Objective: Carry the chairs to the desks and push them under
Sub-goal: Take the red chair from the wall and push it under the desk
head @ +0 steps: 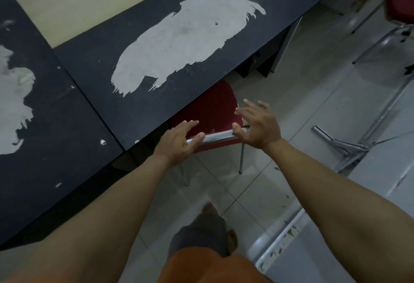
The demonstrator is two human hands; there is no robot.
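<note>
The red chair (pixel 212 108) sits with its seat mostly under the near edge of the tabletop (pixel 201 70), while the left hand (pixel 179 140) and right hand (pixel 257 126) rest with uncurled fingers against its metal back rail (pixel 218 135), seemingly to push it home.

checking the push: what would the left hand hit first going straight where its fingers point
Probably the red chair, just ahead of the left hand; the black desk lies beyond, depth unclear.

Classroom: worn desks (pixel 179 43), red chairs (pixel 212 108)
</note>
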